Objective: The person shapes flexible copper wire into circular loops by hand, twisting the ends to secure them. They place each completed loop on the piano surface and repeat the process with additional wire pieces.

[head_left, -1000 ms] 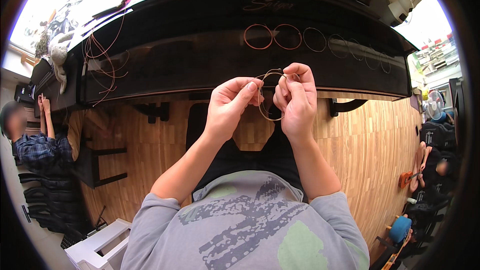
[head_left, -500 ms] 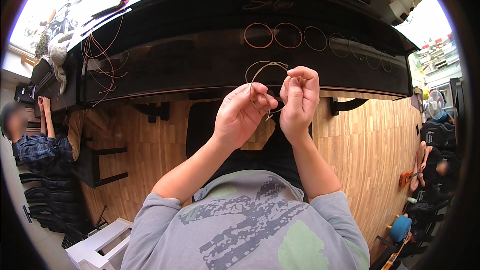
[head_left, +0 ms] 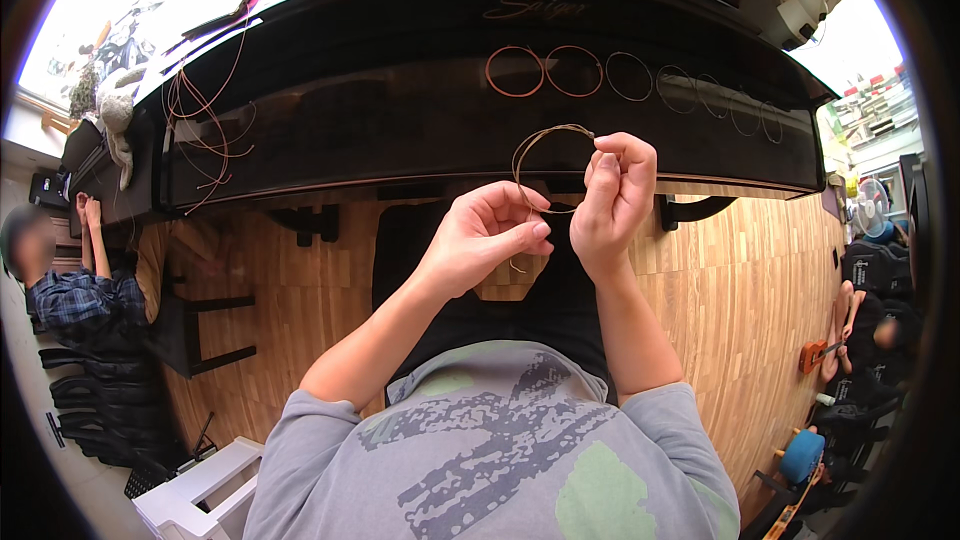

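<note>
Left hand curling at the wire coil, I cannot tell whether it is gripping; my right hand is pinching the coil, its tail dangling unwound. On the black piano, loose wires are lying uncoiled at left, coiled rings already lying at right.

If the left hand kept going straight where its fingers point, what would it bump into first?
Probably the thin, round, gold-coloured wire coil, close against the left hand; beyond it is the right hand. Depth is hard to judge, so that order isn't certain.
</note>
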`<control>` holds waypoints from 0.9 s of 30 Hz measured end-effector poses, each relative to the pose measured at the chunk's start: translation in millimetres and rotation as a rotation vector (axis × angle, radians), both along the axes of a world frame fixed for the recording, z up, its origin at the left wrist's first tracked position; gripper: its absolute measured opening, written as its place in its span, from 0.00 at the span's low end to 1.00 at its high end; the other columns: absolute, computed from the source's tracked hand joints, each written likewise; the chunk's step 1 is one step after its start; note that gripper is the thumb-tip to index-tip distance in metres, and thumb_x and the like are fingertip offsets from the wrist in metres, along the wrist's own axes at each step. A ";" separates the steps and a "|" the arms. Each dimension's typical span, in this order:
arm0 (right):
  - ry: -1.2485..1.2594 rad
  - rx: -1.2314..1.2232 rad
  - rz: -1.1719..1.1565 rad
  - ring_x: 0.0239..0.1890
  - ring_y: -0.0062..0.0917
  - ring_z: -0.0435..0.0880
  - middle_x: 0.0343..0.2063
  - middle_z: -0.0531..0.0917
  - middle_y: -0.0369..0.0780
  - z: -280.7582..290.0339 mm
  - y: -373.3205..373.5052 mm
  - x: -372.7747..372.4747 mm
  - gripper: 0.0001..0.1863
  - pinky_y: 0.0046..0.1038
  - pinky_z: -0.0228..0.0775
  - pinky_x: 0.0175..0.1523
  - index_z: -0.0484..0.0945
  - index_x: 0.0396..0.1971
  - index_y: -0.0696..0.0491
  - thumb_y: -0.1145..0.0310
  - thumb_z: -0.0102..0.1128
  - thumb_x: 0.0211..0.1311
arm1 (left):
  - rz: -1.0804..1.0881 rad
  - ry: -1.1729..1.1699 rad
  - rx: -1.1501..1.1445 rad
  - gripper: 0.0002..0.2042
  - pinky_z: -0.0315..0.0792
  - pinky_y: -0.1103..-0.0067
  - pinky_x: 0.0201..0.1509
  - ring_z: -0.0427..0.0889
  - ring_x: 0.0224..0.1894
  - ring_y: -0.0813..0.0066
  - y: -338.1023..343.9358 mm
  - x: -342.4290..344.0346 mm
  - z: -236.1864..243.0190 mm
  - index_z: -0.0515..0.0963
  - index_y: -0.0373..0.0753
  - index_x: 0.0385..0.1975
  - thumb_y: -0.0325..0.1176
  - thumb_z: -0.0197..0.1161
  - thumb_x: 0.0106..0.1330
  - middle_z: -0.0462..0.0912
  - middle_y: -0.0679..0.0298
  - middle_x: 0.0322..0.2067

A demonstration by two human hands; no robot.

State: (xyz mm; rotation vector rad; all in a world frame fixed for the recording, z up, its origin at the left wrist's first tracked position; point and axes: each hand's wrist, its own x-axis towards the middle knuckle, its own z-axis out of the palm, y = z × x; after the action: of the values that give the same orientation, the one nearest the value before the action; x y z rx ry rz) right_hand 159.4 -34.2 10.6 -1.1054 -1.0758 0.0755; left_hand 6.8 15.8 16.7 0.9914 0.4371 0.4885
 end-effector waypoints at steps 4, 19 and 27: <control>-0.057 0.012 -0.033 0.18 0.06 0.57 0.22 0.66 0.29 -0.9 1.6 1.8 0.08 0.14 0.47 0.21 0.70 0.40 0.57 0.80 0.41 0.67 | -0.017 0.152 0.069 0.09 0.79 0.84 0.39 0.83 0.30 0.80 1.9 -6.7 0.4 0.80 0.30 0.41 0.26 0.64 0.63 0.83 0.63 0.31; 0.723 -0.153 0.441 0.15 0.08 0.58 0.21 0.66 0.31 22.0 -0.5 -10.6 0.08 0.13 0.49 0.18 0.68 0.42 0.54 0.78 0.38 0.67 | 0.323 0.150 0.373 0.06 0.69 0.89 0.27 0.75 0.28 0.87 6.4 -9.3 -21.3 0.83 0.34 0.38 0.26 0.63 0.64 0.79 0.68 0.30; 0.699 -0.230 0.471 0.18 0.07 0.62 0.22 0.69 0.31 19.1 -5.4 -16.2 0.07 0.12 0.51 0.20 0.66 0.43 0.52 0.77 0.41 0.68 | 0.395 -0.052 0.112 0.11 0.74 0.86 0.33 0.80 0.32 0.84 8.7 9.1 -19.9 0.80 0.34 0.42 0.33 0.63 0.66 0.83 0.66 0.29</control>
State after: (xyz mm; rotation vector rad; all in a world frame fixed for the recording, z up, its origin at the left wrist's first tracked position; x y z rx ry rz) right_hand 143.2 -39.6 29.7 -0.8956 -0.6729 0.9120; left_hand 15.9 24.5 -3.2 1.0004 0.5666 0.9002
